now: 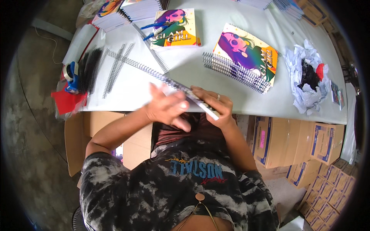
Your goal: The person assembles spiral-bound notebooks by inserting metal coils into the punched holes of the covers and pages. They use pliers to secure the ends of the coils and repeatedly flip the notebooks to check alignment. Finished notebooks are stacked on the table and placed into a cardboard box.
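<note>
My right hand (pixel 216 104) grips a thin notebook (pixel 208 109), held nearly edge-on just above the table's near edge. A long metal spiral coil (pixel 144 69) runs along the notebook's binding edge and sticks out well past it to the upper left. Beside the coil is my left hand (pixel 167 104), its fingers spread and slightly blurred. Whether it touches the coil is unclear. Several loose metal coils (pixel 115 71) lie to the left, next to a bundle of black coils (pixel 92 71).
Bound notebooks (pixel 248 50) are stacked right of centre; another stack (pixel 179 29) bears a blue-handled tool (pixel 154 30). A blue tape dispenser (pixel 71 77) and red plastic (pixel 68 101) lie at left. Crumpled paper (pixel 300 92) sits at right. Cardboard boxes (pixel 287 138) stand below the table edge.
</note>
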{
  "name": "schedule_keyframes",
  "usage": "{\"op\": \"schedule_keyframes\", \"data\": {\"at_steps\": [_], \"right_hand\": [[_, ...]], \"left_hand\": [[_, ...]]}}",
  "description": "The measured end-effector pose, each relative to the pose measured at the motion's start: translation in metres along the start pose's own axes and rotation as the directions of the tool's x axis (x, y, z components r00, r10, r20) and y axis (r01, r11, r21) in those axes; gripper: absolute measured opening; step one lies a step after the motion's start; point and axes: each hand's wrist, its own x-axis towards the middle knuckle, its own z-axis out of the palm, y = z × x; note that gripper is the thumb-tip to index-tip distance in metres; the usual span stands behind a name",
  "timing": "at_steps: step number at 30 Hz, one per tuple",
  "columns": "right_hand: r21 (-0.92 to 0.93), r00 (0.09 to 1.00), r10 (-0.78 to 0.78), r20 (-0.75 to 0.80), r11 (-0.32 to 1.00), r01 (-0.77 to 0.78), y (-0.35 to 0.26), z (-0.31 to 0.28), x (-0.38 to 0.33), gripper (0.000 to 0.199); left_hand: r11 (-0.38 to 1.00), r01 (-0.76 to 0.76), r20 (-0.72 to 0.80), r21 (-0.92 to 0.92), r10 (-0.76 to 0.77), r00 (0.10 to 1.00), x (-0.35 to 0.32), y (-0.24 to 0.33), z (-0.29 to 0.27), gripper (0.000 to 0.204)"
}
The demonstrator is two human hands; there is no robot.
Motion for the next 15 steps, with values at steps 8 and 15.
{"op": "schedule_keyframes", "data": {"at_steps": [8,15], "right_hand": [[0.013,0.998,0.057,-0.007,0.998,-0.057,-0.003,0.001,0.001,0.041],[0.009,0.992,0.117,0.051,0.993,-0.118,-0.013,0.009,0.007,0.045]], "left_hand": [[0.992,-0.012,-0.024,-0.124,0.009,1.000,-0.002,0.023,0.020,0.104],[0.954,0.246,0.088,-0.174,-0.234,0.968,0.011,0.017,0.022,0.092]]}}
